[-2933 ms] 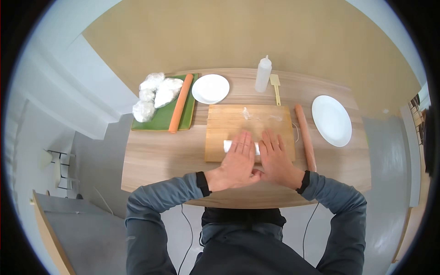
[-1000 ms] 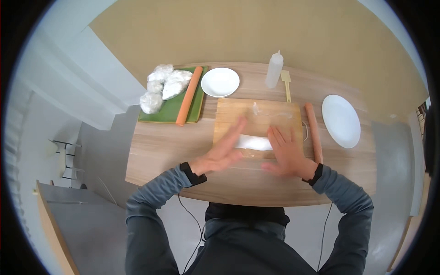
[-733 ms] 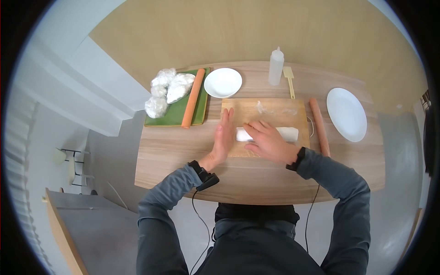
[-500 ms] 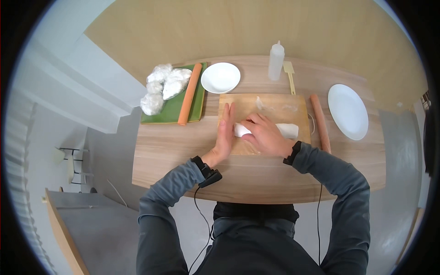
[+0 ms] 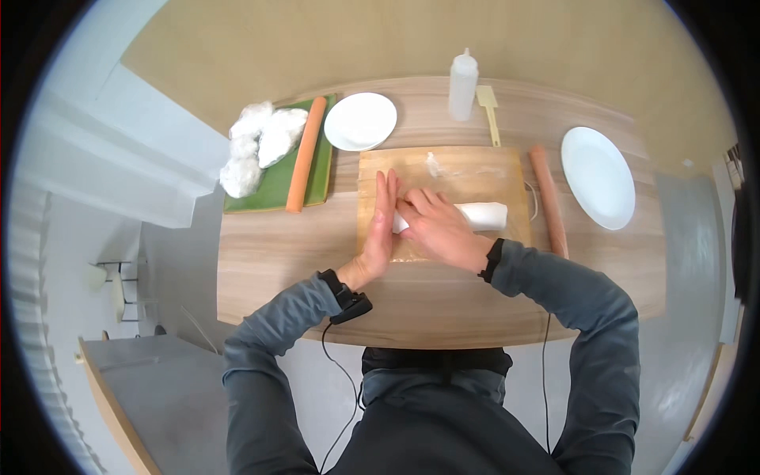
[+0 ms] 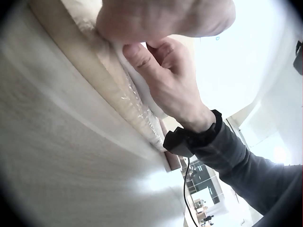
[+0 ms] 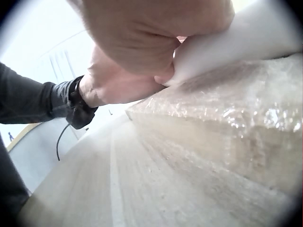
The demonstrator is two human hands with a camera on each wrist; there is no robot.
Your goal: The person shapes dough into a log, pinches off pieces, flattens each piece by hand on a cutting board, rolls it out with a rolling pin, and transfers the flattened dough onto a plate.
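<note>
A smooth white roll point(image 5: 484, 215) lies crosswise on a wooden board point(image 5: 443, 161) covered with clear film. The right hand point(image 5: 437, 226) curls over the roll's left part, its thumb on the near side; the right wrist view shows the roll point(image 7: 236, 45) under this hand point(image 7: 147, 33). Upright at the roll's left end stands the left hand point(image 5: 383, 222), fingers straight and together, palm facing the end. In the left wrist view the right hand point(image 6: 173, 80) grips the roll beside the left palm point(image 6: 161, 19). The roll's left tip is mostly hidden between the hands.
Back left, a green tray point(image 5: 279, 186) holds wrapped white lumps point(image 5: 241, 176) and an orange rod point(image 5: 305, 154). Behind the board are a white bowl point(image 5: 360, 121), a squeeze bottle point(image 5: 463, 85) and a spatula point(image 5: 490, 115). A brownish rod point(image 5: 548, 199) and an oval plate point(image 5: 598, 178) lie right.
Both hands lay flat over the roll earlier. The left has since turned upright at the roll's left end, and the right has moved left and curled round the roll. The head view has shifted too.
</note>
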